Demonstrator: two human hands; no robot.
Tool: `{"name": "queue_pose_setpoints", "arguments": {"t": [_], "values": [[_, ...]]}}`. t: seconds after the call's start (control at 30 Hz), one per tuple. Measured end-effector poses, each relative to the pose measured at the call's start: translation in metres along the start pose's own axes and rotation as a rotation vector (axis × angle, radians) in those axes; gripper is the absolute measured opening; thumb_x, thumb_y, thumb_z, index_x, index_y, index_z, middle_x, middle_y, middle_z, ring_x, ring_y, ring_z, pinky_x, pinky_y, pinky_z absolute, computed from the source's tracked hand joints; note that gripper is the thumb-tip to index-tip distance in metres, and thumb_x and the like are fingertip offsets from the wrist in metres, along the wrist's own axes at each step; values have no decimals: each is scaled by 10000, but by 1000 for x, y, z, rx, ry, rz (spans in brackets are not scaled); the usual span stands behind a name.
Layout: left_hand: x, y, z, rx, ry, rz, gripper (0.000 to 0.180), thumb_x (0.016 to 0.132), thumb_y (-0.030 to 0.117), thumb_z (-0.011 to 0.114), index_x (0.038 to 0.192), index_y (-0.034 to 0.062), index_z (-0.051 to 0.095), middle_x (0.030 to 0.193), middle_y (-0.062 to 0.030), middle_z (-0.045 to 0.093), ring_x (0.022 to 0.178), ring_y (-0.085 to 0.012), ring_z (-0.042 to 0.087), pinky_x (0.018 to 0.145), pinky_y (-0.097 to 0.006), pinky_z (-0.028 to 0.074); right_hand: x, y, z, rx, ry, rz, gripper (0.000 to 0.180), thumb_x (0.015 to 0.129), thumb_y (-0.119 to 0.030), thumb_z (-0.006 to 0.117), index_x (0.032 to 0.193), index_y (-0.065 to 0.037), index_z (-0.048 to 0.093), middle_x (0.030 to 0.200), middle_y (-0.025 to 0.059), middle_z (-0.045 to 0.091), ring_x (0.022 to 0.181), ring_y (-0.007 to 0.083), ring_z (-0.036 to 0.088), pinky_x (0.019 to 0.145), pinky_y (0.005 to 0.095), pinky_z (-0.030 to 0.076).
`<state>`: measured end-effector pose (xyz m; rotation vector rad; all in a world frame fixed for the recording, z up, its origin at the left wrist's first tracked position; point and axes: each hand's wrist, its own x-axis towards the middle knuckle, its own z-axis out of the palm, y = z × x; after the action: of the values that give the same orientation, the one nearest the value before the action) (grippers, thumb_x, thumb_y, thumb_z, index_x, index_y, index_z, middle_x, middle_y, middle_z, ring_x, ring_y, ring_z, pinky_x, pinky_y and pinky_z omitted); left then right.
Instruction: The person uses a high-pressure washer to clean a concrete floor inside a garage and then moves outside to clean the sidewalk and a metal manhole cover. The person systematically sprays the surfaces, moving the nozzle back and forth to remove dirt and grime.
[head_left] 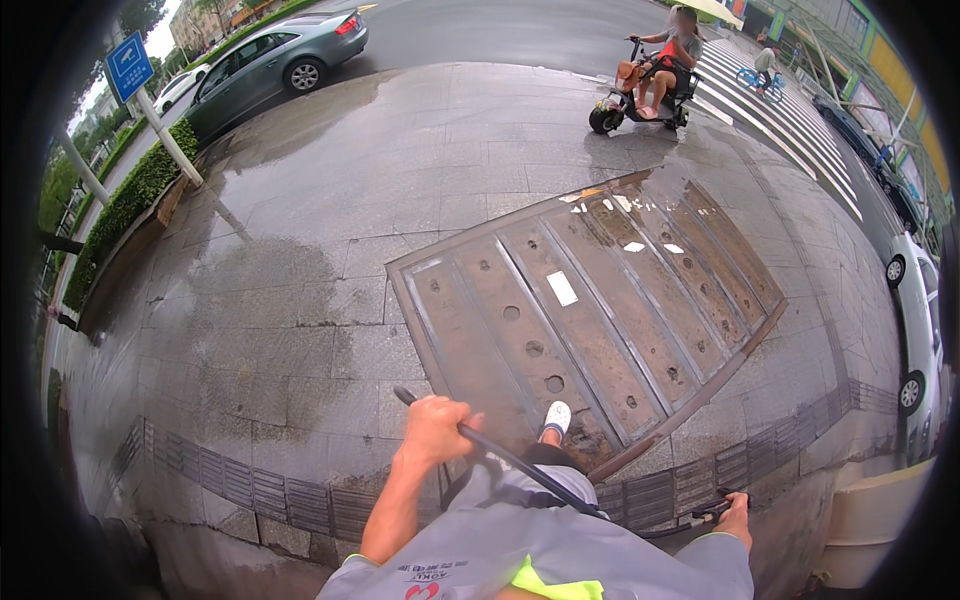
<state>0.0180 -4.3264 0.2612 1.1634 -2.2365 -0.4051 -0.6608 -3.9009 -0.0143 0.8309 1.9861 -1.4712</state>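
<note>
Left hand (432, 428) wrapped tight around the near end of a long dark handle (520, 465), knuckles up, presumably for leverage and steering; right hand (738, 508) closed over the far end, low at the hip, only partly seen. Handle slanting across the body between both fists, above a white shoe (557, 417) planted at the edge of the rusty metal grate (590, 300) set into wet stone paving (300, 330). Farther off, a scooter rider (655, 85) by the zebra crossing and a grey car (270, 60) at the kerb
</note>
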Motion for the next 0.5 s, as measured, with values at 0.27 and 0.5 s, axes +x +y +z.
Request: {"name": "queue_pose_setpoints", "arguments": {"t": [0.27, 0.5], "values": [[-9, -4, -9, -40, 19, -23, 359, 779, 226, 789, 554, 77, 552, 513, -104, 528, 515, -322, 551, 548, -430, 445, 36, -22, -8, -36, -47, -30, 218, 729, -214, 607, 741, -80, 436, 817, 144, 526, 725, 371, 503, 714, 595, 478], [-10, 2, -8, -1, 30, -31, 340, 764, 219, 796, 554, 82, 567, 520, -103, 538, 521, -321, 557, 549, -431, 447, 5, -34, 32, -71, -61, -11, 215, 724, -130, 557, 909, -33, 607, 910, 187, 587, 769, 424, 547, 751, 658, 511]]}}
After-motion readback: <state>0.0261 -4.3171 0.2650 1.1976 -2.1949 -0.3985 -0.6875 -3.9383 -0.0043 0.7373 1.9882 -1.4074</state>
